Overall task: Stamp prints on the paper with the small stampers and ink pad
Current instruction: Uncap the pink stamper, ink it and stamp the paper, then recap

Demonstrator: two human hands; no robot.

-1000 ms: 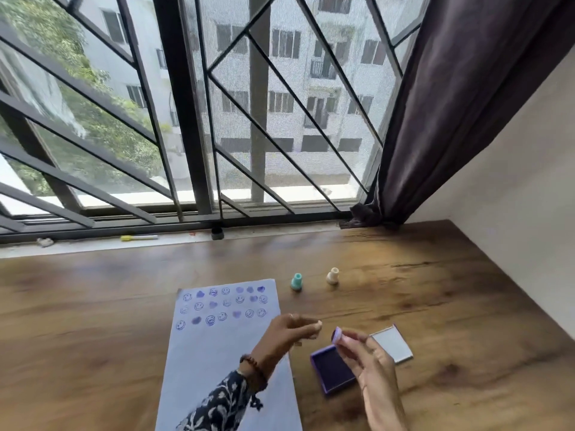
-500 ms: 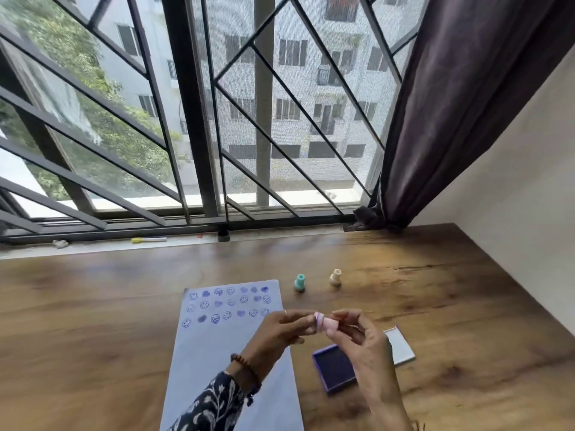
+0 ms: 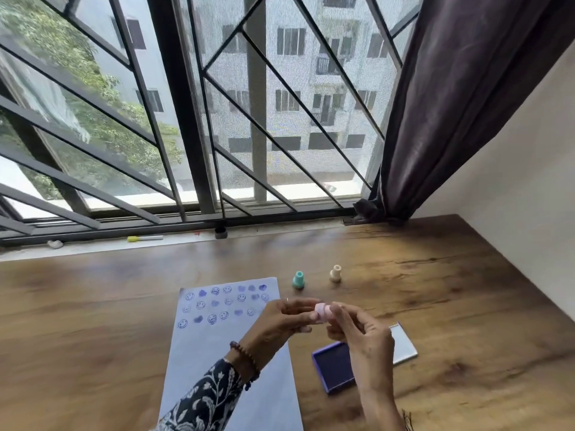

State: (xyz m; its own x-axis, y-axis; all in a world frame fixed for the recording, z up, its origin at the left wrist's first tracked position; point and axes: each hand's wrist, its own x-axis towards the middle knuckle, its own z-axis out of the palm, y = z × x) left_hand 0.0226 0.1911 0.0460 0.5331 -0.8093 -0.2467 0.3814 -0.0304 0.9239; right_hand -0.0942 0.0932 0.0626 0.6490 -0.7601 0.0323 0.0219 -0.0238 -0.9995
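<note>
A white paper (image 3: 217, 353) lies on the wooden table, with rows of purple smiley and heart prints across its top. Above the table between the paper and the ink pad, my left hand (image 3: 281, 321) and my right hand (image 3: 361, 334) together pinch a small pink stamper (image 3: 322, 312). The open purple ink pad (image 3: 334, 367) sits below my right hand, its lid (image 3: 403, 345) lying beside it to the right. A teal stamper (image 3: 298, 279) and a cream stamper (image 3: 335, 273) stand upright beyond the paper's top right corner.
The wooden table (image 3: 451, 306) runs to a barred window at the back and a white wall on the right. A dark curtain (image 3: 451, 104) hangs at the back right corner. A yellow-capped marker (image 3: 144, 238) lies on the sill.
My right hand lifted the pink stamper from over the ink pad toward my left hand. Both hands now hold it together, higher over the table.
</note>
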